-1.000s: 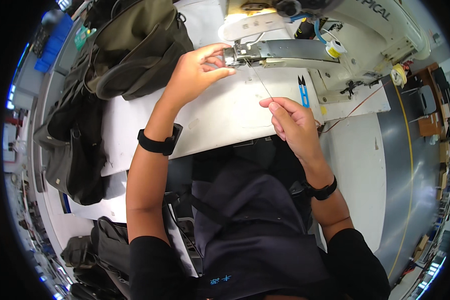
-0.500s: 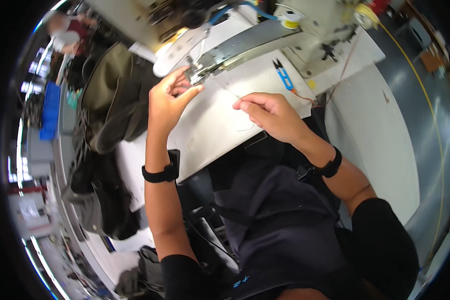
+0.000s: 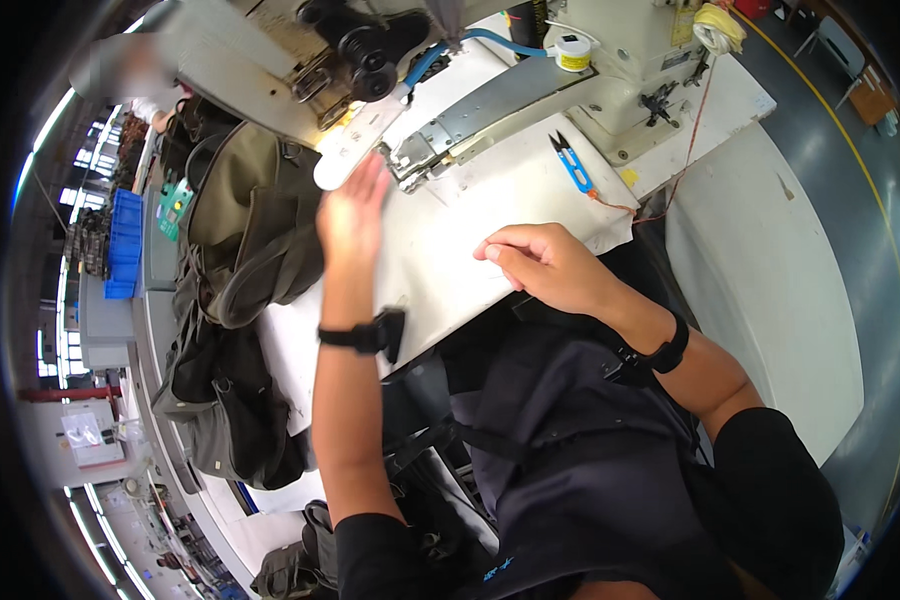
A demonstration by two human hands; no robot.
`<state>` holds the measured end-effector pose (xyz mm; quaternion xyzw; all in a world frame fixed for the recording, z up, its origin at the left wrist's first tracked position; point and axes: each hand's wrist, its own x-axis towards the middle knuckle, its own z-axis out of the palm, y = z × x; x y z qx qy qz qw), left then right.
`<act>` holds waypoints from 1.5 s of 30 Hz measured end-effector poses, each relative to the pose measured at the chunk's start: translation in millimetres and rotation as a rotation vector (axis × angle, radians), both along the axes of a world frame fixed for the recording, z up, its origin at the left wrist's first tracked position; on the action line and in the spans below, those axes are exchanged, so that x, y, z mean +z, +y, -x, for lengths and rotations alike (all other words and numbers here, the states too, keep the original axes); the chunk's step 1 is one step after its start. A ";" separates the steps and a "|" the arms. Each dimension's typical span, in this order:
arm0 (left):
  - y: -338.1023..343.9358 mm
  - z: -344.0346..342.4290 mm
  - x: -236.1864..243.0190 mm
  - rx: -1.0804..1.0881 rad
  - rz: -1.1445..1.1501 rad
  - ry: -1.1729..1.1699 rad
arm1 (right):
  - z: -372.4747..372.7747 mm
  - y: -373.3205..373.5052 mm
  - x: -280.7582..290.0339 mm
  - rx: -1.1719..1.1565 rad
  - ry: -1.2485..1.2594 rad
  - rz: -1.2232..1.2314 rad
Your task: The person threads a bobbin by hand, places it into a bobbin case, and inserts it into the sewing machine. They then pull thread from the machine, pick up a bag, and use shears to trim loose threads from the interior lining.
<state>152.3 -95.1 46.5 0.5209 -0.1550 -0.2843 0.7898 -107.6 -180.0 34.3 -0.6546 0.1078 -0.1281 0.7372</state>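
Observation:
My left hand (image 3: 351,212) is blurred just left of and below the metal end (image 3: 406,168) of the sewing machine's arm (image 3: 480,115), beside a white paddle-shaped part (image 3: 342,158). Whether its fingers touch that end or hold anything is unclear. My right hand (image 3: 540,262) is over the white worktable (image 3: 435,265), lower right of the metal end, thumb and forefinger pinched on a fine thread that is barely visible. Blue thread snips (image 3: 575,164) on an orange cord lie above it, at the table's right part.
Dark olive bags (image 3: 235,225) pile along the table's left. Farther left stand blue bins (image 3: 124,240) and a partly hidden, blurred person (image 3: 155,110). The machine head (image 3: 315,60) overhangs the top. A yellow thread cone (image 3: 718,30) is upper right, with a white board (image 3: 760,260) below it.
My left hand has left its grip around the arm's metal end and moved slightly down and leftward, now blurred. The view has turned. My right hand still pinches.

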 end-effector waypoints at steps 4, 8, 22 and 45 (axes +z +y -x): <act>-43.5 25.9 -14.1 0.053 0.122 0.517 | 7.9 3.4 1.7 0.043 -0.026 0.045; -35.1 27.5 -7.7 0.086 -0.016 0.367 | 13.2 1.5 2.6 0.048 -0.027 0.062; -47.5 15.5 2.3 0.205 -0.074 0.241 | 38.6 6.4 -1.6 0.023 0.122 0.093; 22.8 31.6 11.8 -0.319 -0.248 -0.647 | 51.1 -2.7 -23.5 -0.043 0.239 0.149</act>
